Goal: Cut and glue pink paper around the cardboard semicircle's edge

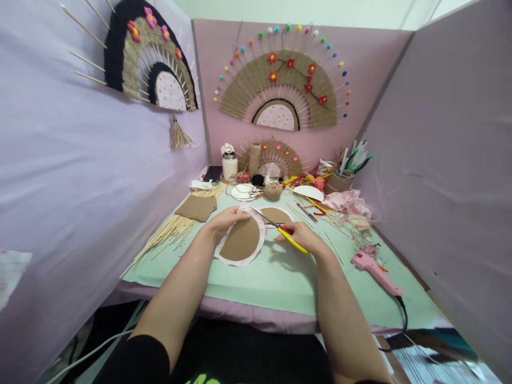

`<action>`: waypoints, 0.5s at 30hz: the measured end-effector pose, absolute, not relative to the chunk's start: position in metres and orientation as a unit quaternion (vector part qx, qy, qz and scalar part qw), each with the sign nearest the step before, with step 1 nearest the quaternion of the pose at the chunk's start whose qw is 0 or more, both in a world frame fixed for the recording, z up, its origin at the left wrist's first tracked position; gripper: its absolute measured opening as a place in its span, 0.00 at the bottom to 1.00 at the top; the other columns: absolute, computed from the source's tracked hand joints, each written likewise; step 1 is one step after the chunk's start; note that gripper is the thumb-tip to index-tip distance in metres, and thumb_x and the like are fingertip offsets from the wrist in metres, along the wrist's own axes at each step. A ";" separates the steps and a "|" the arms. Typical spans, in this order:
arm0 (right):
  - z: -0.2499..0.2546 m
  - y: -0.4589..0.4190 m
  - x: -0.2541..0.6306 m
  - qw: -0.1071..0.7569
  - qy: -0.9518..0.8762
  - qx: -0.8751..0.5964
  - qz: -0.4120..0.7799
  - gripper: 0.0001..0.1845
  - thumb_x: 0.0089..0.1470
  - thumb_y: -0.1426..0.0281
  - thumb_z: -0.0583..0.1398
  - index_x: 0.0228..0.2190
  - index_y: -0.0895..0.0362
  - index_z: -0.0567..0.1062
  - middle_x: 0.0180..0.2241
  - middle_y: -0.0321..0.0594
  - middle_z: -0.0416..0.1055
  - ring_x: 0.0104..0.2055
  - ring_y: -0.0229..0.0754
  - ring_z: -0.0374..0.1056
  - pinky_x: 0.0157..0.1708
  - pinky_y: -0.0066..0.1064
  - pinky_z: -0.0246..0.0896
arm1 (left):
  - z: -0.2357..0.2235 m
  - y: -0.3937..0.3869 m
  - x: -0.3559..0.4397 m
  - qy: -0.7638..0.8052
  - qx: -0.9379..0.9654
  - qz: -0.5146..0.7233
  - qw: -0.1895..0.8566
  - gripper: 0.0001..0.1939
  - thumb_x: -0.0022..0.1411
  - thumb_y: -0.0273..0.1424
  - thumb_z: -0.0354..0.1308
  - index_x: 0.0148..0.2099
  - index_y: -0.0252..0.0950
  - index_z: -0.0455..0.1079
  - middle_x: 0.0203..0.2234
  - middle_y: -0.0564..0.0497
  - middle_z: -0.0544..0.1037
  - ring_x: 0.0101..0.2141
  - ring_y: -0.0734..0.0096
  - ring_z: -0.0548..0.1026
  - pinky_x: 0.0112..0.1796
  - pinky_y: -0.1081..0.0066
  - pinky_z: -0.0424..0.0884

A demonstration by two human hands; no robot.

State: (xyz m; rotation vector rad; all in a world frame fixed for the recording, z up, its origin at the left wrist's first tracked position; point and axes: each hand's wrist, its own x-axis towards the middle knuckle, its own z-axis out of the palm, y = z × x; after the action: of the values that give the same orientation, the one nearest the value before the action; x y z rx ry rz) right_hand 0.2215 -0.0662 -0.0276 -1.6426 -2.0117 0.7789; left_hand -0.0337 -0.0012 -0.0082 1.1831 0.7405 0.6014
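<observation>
My left hand (224,220) grips the far edge of a brown cardboard half-disc (241,240) that lies on a slightly larger piece of white fabric (240,262) with a pink pattern. My right hand (302,237) is closed round the yellow handles of a pair of scissors (280,228). The blades point up and left toward the fabric's upper right edge. A second brown half-disc on white fabric (276,215) lies just behind the scissors.
The green mat (280,277) carries a bundle of bamboo skewers (172,230) and brown card (197,207) at left, a pink glue gun (374,272) at right, a twine ball (273,190), paper plates, pipe cleaners and a pen cup behind. Decorated fans hang on the partition walls.
</observation>
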 end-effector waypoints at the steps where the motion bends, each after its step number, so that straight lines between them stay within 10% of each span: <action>1: -0.028 -0.066 0.222 0.214 -0.724 -0.592 0.281 0.23 0.39 0.49 0.60 0.23 0.58 0.72 0.20 0.31 0.57 0.23 0.33 0.51 0.21 0.25 0.42 | -0.008 -0.002 -0.034 0.331 0.533 0.272 0.730 0.17 0.44 0.36 0.67 0.35 0.33 0.70 0.28 0.49 0.78 0.27 0.70 0.75 0.30 0.72 0.68; 15: -0.017 -0.072 0.219 0.192 -0.733 -0.588 0.282 0.20 0.44 0.52 0.58 0.24 0.58 0.70 0.22 0.32 0.62 0.24 0.33 0.54 0.23 0.26 0.44 | -0.010 0.002 -0.036 0.308 0.518 0.261 0.754 0.19 0.42 0.37 0.69 0.35 0.32 0.70 0.27 0.48 0.78 0.26 0.70 0.75 0.29 0.72 0.68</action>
State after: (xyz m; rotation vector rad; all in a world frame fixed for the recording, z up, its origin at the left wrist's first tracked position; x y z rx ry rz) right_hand 0.2185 -0.0723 -0.0172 -1.6518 -2.0591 0.7913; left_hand -0.0362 0.0019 -0.0101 1.1309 0.6728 0.5690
